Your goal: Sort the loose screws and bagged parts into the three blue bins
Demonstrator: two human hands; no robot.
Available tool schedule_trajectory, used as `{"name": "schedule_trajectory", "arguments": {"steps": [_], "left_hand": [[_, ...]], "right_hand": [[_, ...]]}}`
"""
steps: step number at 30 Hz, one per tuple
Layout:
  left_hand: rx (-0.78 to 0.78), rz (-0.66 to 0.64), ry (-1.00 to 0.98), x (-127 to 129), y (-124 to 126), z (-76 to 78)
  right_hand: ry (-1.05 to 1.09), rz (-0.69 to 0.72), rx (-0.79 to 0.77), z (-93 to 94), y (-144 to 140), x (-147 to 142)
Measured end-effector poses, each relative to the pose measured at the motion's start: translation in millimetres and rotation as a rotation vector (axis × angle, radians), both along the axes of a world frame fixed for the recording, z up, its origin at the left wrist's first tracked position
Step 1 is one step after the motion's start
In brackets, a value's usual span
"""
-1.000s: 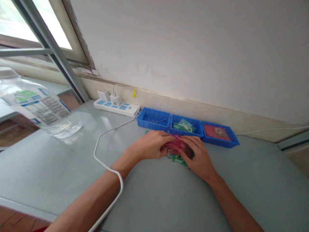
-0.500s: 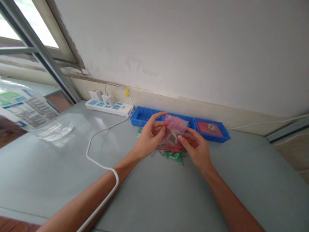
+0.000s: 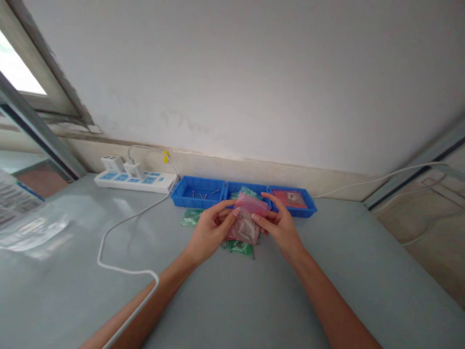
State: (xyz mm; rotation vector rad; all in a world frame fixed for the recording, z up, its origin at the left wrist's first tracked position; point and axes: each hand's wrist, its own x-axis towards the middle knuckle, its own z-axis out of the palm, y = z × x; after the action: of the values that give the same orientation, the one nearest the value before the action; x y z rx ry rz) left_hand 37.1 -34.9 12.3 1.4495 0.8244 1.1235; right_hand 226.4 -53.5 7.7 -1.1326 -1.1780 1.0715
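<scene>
Between my two hands is a pink see-through plastic bag (image 3: 246, 227) with light-coloured contents I cannot make out clearly. My left hand (image 3: 212, 228) pinches its left side between thumb and fingers. On the right side my right hand (image 3: 281, 228) grips it, thumb in front, index finger raised. Below the bag, a green packet (image 3: 240, 247) and some screws (image 3: 253, 253) lie on the table, partly hidden. Another green packet (image 3: 192, 216) rests to the left of my left hand.
Behind my hands stand three blue trays: the left tray (image 3: 178, 198) with several screws, the middle tray (image 3: 232, 186) with green packets, the right tray (image 3: 308, 206) with a red packet (image 3: 279, 198). A power strip (image 3: 136, 183), a white cable (image 3: 119, 268) and a clear bottle (image 3: 36, 228) are to the left.
The view has turned to the right, so the trays and bottle sit further left. The pink bag is folded lower between my hands, and its top edge is tilted.
</scene>
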Motion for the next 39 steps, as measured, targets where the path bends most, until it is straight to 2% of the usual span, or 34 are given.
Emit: {"name": "schedule_trajectory", "arguments": {"steps": [2, 5, 7, 9, 11, 14, 17, 19, 24, 27, 29, 32, 34, 37, 39], "left_hand": [[0.111, 0.076, 0.094, 2.0, 1.4, 4.5], [0.401, 0.186, 0.341, 8.5, 9.1, 10.5], [0.606, 0.171, 0.505, 17.4, 15.4, 13.5], [0.757, 0.113, 0.627, 30.1, 19.8, 14.9], [0.839, 0.066, 0.700, 44.3, 21.3, 14.2], [0.878, 0.031, 0.749, 61.0, 20.5, 10.3], [0.893, 0.013, 0.777, 65.9, 20.1, 6.9], [0.914, -0.002, 0.795, 62.8, 20.8, 6.3], [0.960, -0.014, 0.806, 39.7, 22.6, 9.0], [0.919, -0.035, 0.802, 15.8, 22.3, 9.7], [0.873, -0.062, 0.797, -2.9, 20.7, 8.2], [0.830, -0.128, 0.827, -27.6, 16.0, 3.1], [0.820, -0.179, 0.885, -37.6, 13.0, -1.0], [0.799, -0.203, 0.932, -42.6, 11.8, -5.3], [0.781, -0.224, 0.924, -43.2, 13.4, -6.1]], "right_hand": [[-0.012, -0.106, 0.085, 3.6, 2.3, 12.4], [-0.090, -0.359, 0.230, 5.2, 7.2, 38.2], [-0.165, -0.521, 0.296, 1.6, 11.6, 56.5], [-0.241, -0.604, 0.316, -5.5, 16.6, 72.4], [-0.395, -0.604, 0.307, -13.3, 21.4, 83.9], [-0.763, -0.615, 0.337, -20.0, 25.7, 92.3], [-1.059, -0.661, 0.322, -19.8, 25.9, 93.1], [-1.139, -0.676, 0.284, -19.2, 25.0, 92.3], [-1.183, -0.562, 0.294, -22.5, 22.5, 91.4], [-1.165, -0.605, 0.389, -19.5, 18.7, 84.4], [-1.117, -0.574, 0.486, -13.7, 13.8, 72.9], [-1.001, -0.353, 0.587, -5.3, 2.9, 47.5], [-1.004, -0.218, 0.622, -3.0, -5.1, 30.2], [-1.075, -0.014, 0.608, -4.7, -14.3, 12.4], [-1.102, 0.066, 0.577, -7.5, -17.0, 7.4]]}}
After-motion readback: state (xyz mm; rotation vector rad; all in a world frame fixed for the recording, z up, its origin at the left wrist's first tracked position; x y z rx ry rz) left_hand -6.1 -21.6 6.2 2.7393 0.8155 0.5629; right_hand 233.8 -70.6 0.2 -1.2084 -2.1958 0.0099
